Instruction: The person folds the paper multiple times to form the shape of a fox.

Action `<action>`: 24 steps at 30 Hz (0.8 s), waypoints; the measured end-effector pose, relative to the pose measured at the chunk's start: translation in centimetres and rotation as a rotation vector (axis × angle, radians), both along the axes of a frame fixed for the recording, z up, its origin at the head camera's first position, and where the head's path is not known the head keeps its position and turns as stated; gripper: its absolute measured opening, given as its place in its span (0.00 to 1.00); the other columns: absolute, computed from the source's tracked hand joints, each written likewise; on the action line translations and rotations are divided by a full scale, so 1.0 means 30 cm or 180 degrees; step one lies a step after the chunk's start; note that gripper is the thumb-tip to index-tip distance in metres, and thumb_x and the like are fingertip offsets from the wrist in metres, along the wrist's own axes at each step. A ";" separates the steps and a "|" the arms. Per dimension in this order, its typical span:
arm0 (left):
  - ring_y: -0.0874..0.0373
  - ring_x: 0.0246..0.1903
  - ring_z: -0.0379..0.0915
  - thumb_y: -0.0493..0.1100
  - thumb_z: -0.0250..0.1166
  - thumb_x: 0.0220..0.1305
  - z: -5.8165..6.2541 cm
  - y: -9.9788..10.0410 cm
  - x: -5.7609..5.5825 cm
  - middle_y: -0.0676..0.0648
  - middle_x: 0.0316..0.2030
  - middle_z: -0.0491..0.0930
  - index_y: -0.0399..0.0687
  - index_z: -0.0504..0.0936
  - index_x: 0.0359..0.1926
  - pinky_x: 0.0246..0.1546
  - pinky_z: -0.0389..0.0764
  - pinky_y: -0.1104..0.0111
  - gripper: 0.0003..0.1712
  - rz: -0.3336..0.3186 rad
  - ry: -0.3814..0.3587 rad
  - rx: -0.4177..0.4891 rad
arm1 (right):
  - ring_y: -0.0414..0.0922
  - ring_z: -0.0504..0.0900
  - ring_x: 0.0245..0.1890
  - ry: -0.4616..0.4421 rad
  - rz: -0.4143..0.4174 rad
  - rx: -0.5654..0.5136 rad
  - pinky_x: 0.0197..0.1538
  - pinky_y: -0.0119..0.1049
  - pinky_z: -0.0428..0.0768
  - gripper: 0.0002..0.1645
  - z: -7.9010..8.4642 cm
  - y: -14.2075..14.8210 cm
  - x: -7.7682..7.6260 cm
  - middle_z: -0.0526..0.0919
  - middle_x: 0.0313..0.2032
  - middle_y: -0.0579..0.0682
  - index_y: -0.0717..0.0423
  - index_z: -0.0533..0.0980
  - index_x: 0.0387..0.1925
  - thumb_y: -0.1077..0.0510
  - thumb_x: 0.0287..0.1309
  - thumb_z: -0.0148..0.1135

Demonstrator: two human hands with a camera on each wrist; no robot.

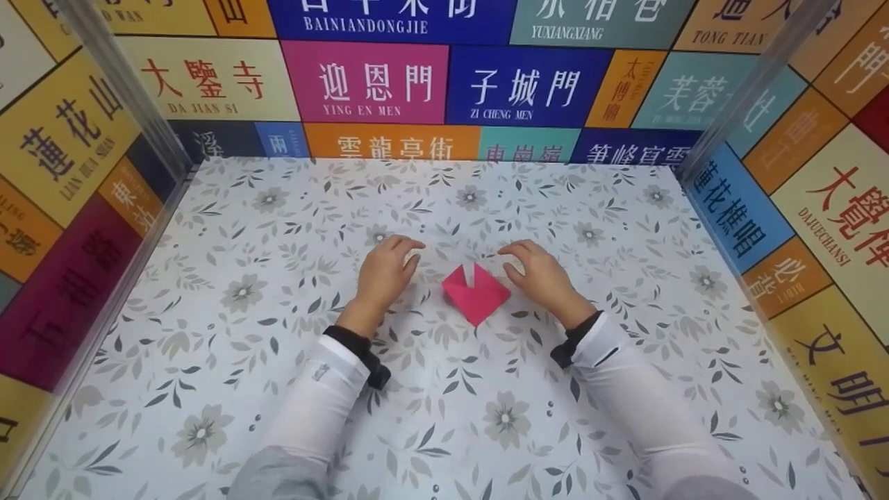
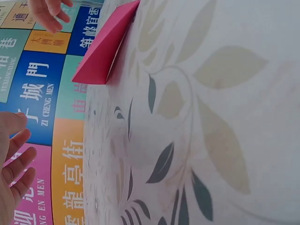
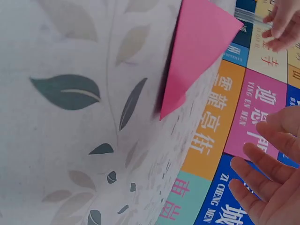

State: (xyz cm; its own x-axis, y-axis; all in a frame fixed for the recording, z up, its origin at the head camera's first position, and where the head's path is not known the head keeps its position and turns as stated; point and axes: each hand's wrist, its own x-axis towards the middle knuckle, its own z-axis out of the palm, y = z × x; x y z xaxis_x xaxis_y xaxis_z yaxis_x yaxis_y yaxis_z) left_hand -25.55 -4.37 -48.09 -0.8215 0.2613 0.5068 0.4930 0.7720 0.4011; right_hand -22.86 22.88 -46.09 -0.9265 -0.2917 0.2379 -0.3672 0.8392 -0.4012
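A folded piece of pink paper (image 1: 478, 295) lies on the table between the two hands, with two points at its far edge, a notch between them and one point toward the person. To its left is the left hand (image 1: 386, 272), fingers loosely bent and holding nothing. The right hand (image 1: 542, 274) hovers at the paper's right side, thumb near its corner, also with nothing in it. In the left wrist view the paper (image 2: 105, 47) rises from the table as a slanted fold. The right wrist view shows its other side (image 3: 197, 51) beyond the relaxed fingers (image 3: 255, 173).
The table (image 1: 292, 389) has a white covering printed with grey leaves and flowers. Panels with coloured blocks of lettering stand along the back (image 1: 364, 83), left and right sides. Black bands (image 1: 353, 344) circle both wrists over white sleeves.
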 end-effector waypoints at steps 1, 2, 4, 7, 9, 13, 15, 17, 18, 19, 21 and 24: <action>0.54 0.40 0.74 0.42 0.61 0.57 0.003 -0.014 0.002 0.50 0.38 0.78 0.53 0.80 0.40 0.40 0.75 0.64 0.09 0.0065 -0.0009 0.0037 | 0.48 0.71 0.52 -0.0025 -0.0052 -0.0072 0.54 0.42 0.70 0.16 0.004 0.008 0.001 0.74 0.48 0.51 0.53 0.74 0.48 0.56 0.57 0.54; 0.54 0.41 0.74 0.42 0.61 0.56 0.007 -0.027 0.005 0.50 0.39 0.78 0.53 0.80 0.40 0.40 0.75 0.64 0.09 0.0126 -0.0016 0.0076 | 0.48 0.71 0.53 -0.0047 -0.0102 -0.0129 0.54 0.42 0.69 0.16 0.008 0.018 0.003 0.73 0.49 0.51 0.53 0.73 0.49 0.56 0.58 0.54; 0.53 0.42 0.74 0.42 0.61 0.57 0.011 -0.055 0.011 0.50 0.40 0.78 0.53 0.80 0.41 0.42 0.74 0.63 0.09 0.0233 -0.0038 0.0146 | 0.49 0.70 0.54 -0.0055 -0.0182 -0.0245 0.56 0.43 0.68 0.17 0.015 0.038 0.005 0.73 0.50 0.53 0.54 0.72 0.50 0.56 0.58 0.53; 0.53 0.44 0.73 0.43 0.61 0.57 0.015 -0.093 0.024 0.50 0.42 0.77 0.53 0.79 0.42 0.44 0.73 0.63 0.11 0.0375 -0.0120 0.0196 | 0.51 0.69 0.54 -0.0002 -0.0286 -0.0362 0.58 0.44 0.65 0.18 0.025 0.074 0.010 0.72 0.50 0.55 0.56 0.72 0.50 0.57 0.58 0.53; 0.53 0.45 0.72 0.44 0.60 0.58 0.016 -0.117 0.031 0.50 0.43 0.76 0.53 0.79 0.43 0.45 0.73 0.62 0.11 0.0455 -0.0181 0.0237 | 0.53 0.68 0.55 0.0022 -0.0377 -0.0431 0.59 0.45 0.63 0.18 0.030 0.100 0.013 0.71 0.51 0.57 0.56 0.71 0.51 0.58 0.58 0.53; 0.53 0.46 0.71 0.46 0.59 0.59 0.023 -0.160 0.040 0.51 0.44 0.75 0.55 0.78 0.45 0.46 0.72 0.63 0.12 0.0676 -0.0297 0.0303 | 0.54 0.65 0.58 0.0006 -0.0560 -0.0537 0.60 0.46 0.60 0.20 0.033 0.151 0.024 0.69 0.54 0.59 0.58 0.69 0.53 0.57 0.59 0.53; 0.53 0.47 0.70 0.46 0.59 0.59 0.031 -0.181 0.042 0.50 0.45 0.75 0.54 0.78 0.46 0.48 0.71 0.62 0.13 0.0759 -0.0327 0.0331 | 0.55 0.63 0.59 -0.0006 -0.0610 -0.0558 0.61 0.47 0.59 0.21 0.033 0.174 0.026 0.68 0.55 0.59 0.58 0.68 0.54 0.56 0.59 0.52; 0.52 0.48 0.69 0.47 0.59 0.59 0.041 -0.202 0.045 0.50 0.46 0.74 0.54 0.77 0.47 0.49 0.70 0.62 0.14 0.0832 -0.0356 0.0335 | 0.56 0.62 0.59 -0.0013 -0.0629 -0.0547 0.61 0.48 0.58 0.22 0.033 0.193 0.027 0.67 0.56 0.60 0.59 0.67 0.55 0.55 0.60 0.52; 0.52 0.49 0.69 0.47 0.58 0.59 0.045 -0.212 0.045 0.49 0.46 0.74 0.54 0.76 0.48 0.50 0.69 0.61 0.15 0.0849 -0.0363 0.0323 | 0.56 0.61 0.60 -0.0025 -0.0638 -0.0535 0.62 0.49 0.57 0.23 0.033 0.204 0.028 0.67 0.56 0.60 0.59 0.67 0.55 0.55 0.60 0.52; 0.51 0.49 0.69 0.47 0.58 0.60 0.048 -0.222 0.047 0.49 0.47 0.74 0.53 0.76 0.49 0.51 0.69 0.61 0.16 0.0867 -0.0373 0.0296 | 0.57 0.60 0.60 -0.0031 -0.0643 -0.0509 0.62 0.49 0.56 0.23 0.032 0.213 0.028 0.66 0.57 0.61 0.59 0.66 0.55 0.55 0.60 0.51; 0.50 0.50 0.68 0.48 0.57 0.60 0.049 -0.241 0.050 0.48 0.49 0.73 0.53 0.75 0.51 0.52 0.68 0.60 0.18 0.0904 -0.0426 0.0231 | 0.58 0.59 0.61 -0.0055 -0.0657 -0.0436 0.62 0.51 0.54 0.24 0.030 0.230 0.030 0.65 0.58 0.62 0.60 0.66 0.56 0.54 0.60 0.51; 0.49 0.52 0.66 0.49 0.56 0.61 0.045 -0.266 0.054 0.47 0.51 0.72 0.53 0.73 0.54 0.54 0.65 0.59 0.20 0.0953 -0.0528 0.0122 | 0.59 0.55 0.62 -0.0138 -0.0689 -0.0328 0.63 0.53 0.52 0.26 0.027 0.253 0.034 0.61 0.60 0.64 0.60 0.64 0.58 0.52 0.61 0.49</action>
State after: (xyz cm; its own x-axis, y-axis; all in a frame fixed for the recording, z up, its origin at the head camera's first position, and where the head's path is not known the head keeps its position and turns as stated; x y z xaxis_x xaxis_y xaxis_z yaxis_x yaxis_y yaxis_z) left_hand -23.92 -12.36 -46.75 -0.9309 -0.0206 0.3647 0.1724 0.8554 0.4884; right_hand -21.83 30.48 -45.29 -0.9747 -0.0614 0.2148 -0.1638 0.8503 -0.5002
